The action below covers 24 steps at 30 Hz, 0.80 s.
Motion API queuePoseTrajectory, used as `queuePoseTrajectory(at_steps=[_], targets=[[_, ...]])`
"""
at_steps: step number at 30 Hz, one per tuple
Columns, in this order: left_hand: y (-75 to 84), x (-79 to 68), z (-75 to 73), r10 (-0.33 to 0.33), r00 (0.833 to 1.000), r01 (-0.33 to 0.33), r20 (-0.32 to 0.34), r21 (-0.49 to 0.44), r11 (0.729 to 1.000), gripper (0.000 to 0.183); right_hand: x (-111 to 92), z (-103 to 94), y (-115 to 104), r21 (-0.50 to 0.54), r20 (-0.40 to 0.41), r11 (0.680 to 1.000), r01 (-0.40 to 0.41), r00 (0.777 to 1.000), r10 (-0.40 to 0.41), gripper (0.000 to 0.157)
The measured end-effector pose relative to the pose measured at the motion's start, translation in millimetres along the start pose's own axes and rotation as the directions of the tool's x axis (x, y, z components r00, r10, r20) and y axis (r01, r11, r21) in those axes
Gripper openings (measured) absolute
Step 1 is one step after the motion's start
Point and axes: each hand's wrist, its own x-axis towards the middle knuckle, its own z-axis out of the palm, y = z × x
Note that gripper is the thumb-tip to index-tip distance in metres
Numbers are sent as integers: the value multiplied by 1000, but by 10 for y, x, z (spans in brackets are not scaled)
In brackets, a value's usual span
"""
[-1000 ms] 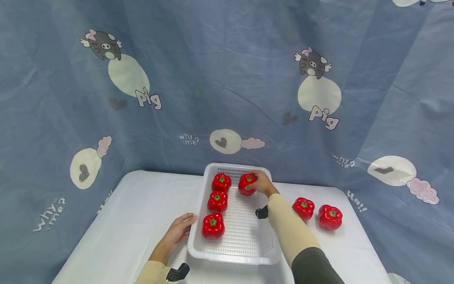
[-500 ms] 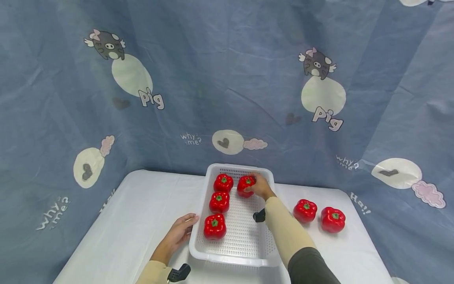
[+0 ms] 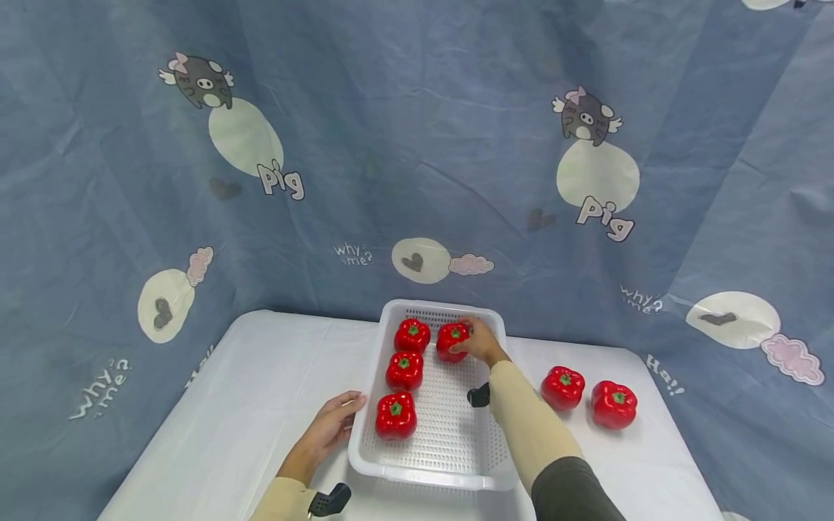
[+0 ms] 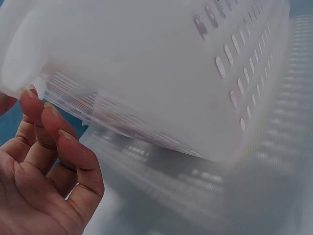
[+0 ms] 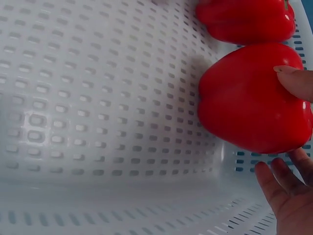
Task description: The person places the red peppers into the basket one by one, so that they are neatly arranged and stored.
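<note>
My right hand (image 3: pixel 483 341) grips a red bell pepper (image 3: pixel 449 343) at the far right part of a white perforated basket (image 3: pixel 449 478). In the right wrist view the thumb lies on the side of the bell pepper (image 5: pixel 252 100), with other fingers around its opposite side. Along the basket's left side stand several more red bell peppers (image 3: pixel 395 416) in a row. My left hand (image 3: pixel 331 423) holds the basket's left rim. The left wrist view shows that hand's curled fingertips under the rim of the basket (image 4: pixel 137 63).
Two red bell peppers (image 3: pixel 562 388) (image 3: pixel 614 404) lie on the white table (image 3: pixel 287 362), right of the basket. A blue printed curtain (image 3: pixel 391 145) hangs behind and beside the table.
The right hand has shifted slightly left with the bell pepper, toward the row. The head view has drifted a little. The left hand keeps its place on the rim.
</note>
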Motion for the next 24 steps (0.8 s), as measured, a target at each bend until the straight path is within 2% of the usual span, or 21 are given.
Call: queuePoseTrajectory(at_steps=[6, 14, 24], targets=[[2, -5, 6, 3, 1000, -3, -4, 3, 1000, 38, -16, -10, 12, -8, 3, 1000, 19, 1000, -19, 69], [-8, -20, 22, 3, 1000, -3, 6, 16, 1000, 39, -77, -19, 56, 48, -15, 999, 0, 1000, 1, 74], [30, -21, 5, 7, 1000, -7, 13, 17, 1000, 42, -172, -73, -71, 111, -35, 994, 6, 999, -2, 86]])
